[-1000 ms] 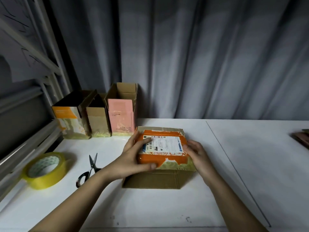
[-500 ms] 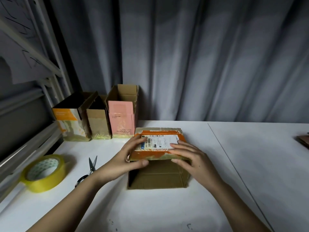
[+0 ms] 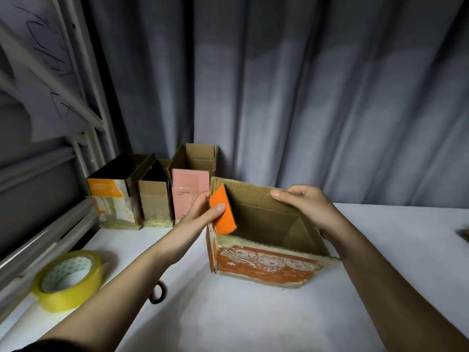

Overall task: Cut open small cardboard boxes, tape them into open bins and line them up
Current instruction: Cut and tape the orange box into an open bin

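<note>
Ahead of me a grey curtain [image 3: 304,97] hangs in heavy vertical folds, reaching down behind the far edge of the white table [image 3: 253,313]. A thin seam line runs across the tabletop on my right. To my left stands a pale metal frame [image 3: 83,85] with slanted bars, and a sheet of paper [image 3: 33,72] with black scribbles (I cannot read them) hangs against it. At the far right edge lies a small dark object [image 3: 465,233], too cropped to identify.
</note>
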